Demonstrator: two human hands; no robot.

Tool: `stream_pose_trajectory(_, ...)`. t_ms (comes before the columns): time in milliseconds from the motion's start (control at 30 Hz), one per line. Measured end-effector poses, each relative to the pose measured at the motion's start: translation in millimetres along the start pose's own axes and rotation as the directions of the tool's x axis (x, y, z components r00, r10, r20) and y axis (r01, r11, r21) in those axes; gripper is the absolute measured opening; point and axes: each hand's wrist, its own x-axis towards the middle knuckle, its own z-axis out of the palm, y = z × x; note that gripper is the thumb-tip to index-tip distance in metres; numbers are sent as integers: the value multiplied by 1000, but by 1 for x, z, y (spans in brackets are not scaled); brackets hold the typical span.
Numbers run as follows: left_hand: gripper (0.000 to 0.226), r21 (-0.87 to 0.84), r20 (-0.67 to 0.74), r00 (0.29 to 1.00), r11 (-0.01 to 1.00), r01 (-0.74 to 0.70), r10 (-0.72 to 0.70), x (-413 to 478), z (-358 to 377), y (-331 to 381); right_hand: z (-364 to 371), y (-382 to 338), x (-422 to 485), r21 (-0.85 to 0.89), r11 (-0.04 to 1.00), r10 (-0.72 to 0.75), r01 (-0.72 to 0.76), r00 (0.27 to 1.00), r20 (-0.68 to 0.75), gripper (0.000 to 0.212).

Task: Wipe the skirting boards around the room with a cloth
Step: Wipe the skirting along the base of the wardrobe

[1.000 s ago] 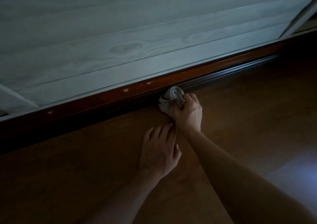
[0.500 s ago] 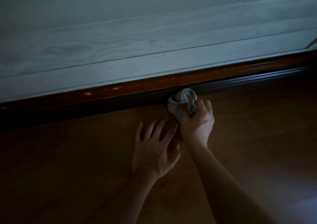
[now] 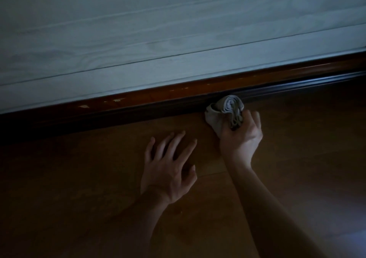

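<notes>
A dark reddish-brown skirting board (image 3: 158, 97) runs across the view, rising toward the right, at the foot of a pale wood-grain wall. My right hand (image 3: 240, 137) grips a bunched grey cloth (image 3: 225, 111), and the cloth's top presses against the board's lower dark moulding. My left hand (image 3: 168, 164) rests flat on the wooden floor to the left of it, fingers spread, holding nothing.
The pale panelled wall (image 3: 178, 30) fills the upper half. Brown wooden floor (image 3: 297, 158) stretches on both sides of my arms. The board shows a few small pale chips (image 3: 83, 106) at the left. The room is dim.
My right hand has slid the cloth to the right along the skirting board. My left hand has stayed flat on the floor, and the view has shifted with the move.
</notes>
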Motion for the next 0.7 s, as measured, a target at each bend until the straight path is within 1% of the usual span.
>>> stream_pose_trajectory(100, 63, 9, 14, 1000, 1000, 10, -10, 1, -1, 1, 1, -7, -5, 51, 993, -107, 102, 989, 104, 34)
stream_pose_trajectory(133, 64, 9, 12, 1000, 1000, 11, -11, 1, -1, 1, 0, -7, -3, 54, 993, -112, 107, 988, 103, 37)
stream_pose_trajectory(200, 64, -3, 3, 1000, 1000, 1, -1, 0, 0, 0, -5, 3, 5, 23, 996, -84, 83, 996, 42, 26)
stream_pose_trajectory(267, 65, -10, -4, 1000, 1000, -2, 2, 1, 2, -1, -8, 12, 11, -17, 1000, -26, 25, 999, -32, 15)
stream_pose_trajectory(333, 65, -9, -1, 1000, 1000, 2, -2, 2, 2, 0, -6, 11, 9, -23, 999, -30, 29, 998, -46, 12)
stream_pose_trajectory(367, 64, -11, 4, 1000, 1000, 2, -2, 2, 1, 1, -4, 8, 6, -5, 998, -61, 61, 998, -27, 16)
stream_pose_trajectory(433, 64, -10, 6, 1000, 1000, 2, -2, 2, 0, 1, -2, 2, 1, 41, 993, -113, 111, 993, 44, 30)
stream_pose_trajectory(467, 64, -8, 1, 1000, 1000, 0, 0, 1, -1, 1, -3, 2, 2, 43, 992, -123, 120, 991, 60, 31)
stream_pose_trajectory(533, 63, -10, -12, 1000, 1000, -9, 9, 1, -1, 0, -7, 8, 9, -15, 995, -102, 102, 995, 24, 19)
stream_pose_trajectory(600, 62, -13, -10, 1000, 1000, -10, 10, 1, -1, 0, -10, 12, 13, -68, 997, -37, 35, 999, -28, 12)
stream_pose_trajectory(633, 62, -14, -9, 1000, 1000, -8, 8, 2, -1, 0, -10, 12, 12, -63, 998, -30, 28, 999, -28, 15)
stream_pose_trajectory(667, 62, -16, -8, 1000, 1000, -6, 6, 2, -1, 0, -9, 9, 10, -37, 998, -43, 43, 999, -6, 23)
stream_pose_trajectory(700, 62, -19, -6, 1000, 1000, -5, 5, 1, -2, 0, -7, 4, 6, -3, 998, -68, 68, 997, 39, 36)
